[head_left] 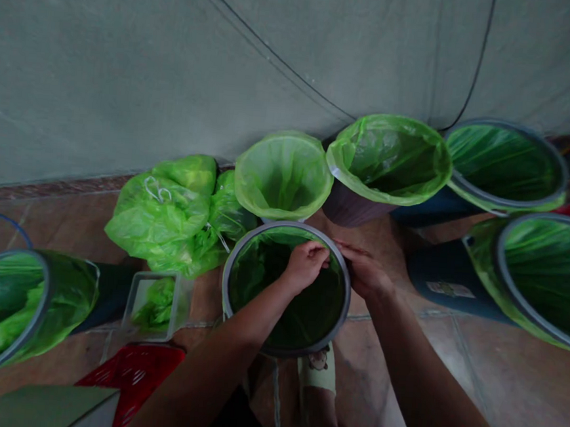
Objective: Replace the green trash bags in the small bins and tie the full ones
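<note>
Grey bin rim (291, 226) stands between both hands (305, 266), pinch unclear; nearby label (450, 290) unreadable.

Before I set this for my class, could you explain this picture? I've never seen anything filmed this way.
There is no machine here: a person works with two bare hands, and one camera on their head looks forward and down. The left hand is over the inside of the middle bin, near its rim; the right hand is at the outside of that rim. Whether either grips anything is unclear. Around it on the tiled floor stand five more bins lined with green plastic, some bulging green bags by the wall, a small tub and a red basket.
</note>
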A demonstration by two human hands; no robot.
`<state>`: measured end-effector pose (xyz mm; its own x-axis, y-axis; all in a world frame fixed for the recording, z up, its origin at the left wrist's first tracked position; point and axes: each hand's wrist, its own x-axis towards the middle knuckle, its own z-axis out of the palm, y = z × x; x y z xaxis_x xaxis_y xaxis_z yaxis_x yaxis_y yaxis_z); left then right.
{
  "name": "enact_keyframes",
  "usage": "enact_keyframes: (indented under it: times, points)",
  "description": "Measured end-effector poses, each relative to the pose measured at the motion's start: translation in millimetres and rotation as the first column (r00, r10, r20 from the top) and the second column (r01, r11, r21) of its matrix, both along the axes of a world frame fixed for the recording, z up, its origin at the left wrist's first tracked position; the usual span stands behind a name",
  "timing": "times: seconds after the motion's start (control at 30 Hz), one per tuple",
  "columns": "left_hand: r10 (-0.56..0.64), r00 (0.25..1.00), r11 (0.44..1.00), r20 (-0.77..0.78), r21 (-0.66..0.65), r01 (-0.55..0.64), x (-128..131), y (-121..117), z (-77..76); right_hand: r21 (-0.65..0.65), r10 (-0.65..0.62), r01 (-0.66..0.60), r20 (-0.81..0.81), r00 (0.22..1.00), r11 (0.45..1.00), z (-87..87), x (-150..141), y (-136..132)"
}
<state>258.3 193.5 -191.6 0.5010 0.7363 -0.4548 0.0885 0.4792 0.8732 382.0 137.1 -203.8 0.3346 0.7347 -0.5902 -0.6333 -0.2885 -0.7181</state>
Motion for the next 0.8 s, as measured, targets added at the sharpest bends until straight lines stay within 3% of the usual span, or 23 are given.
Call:
enact_keyframes:
  times: [0.13,0.3,0.53,0.67,0.8]
  points:
    - [0.031,0.999,0.999,-0.024,-0.005,-0.031,-1,-2,-5.9,-0.007,0.026,-0.027,-0.063,0.998,1.0,-1.6,1,0]
    - [0.052,0.998,0.996,-0.023,-0.075,-0.053,-1,-4,-7.4,-0.005,-0.012,0.012,0.029,1.0,1.0,1.0,-1,1]
    - [0.05,0.991,0.99,-0.127,-0.121,-0.066,-15,-1,-3.3,-0.001,0.126,-0.127,0.104,0.987,0.992,7.2,0,-10]
    - [-0.021,0.983,0.999,-0.184,0.021,0.025,-6,-1,-8.6,-0.028,0.137,-0.135,0.11,0.984,0.99,9.8,-3,-5]
    - [-0.06,0.902,0.971,-0.428,0.185,0.153,5,4,-20.0,-0.152,0.206,-0.178,0.19,0.96,0.972,2.6,-4,-1]
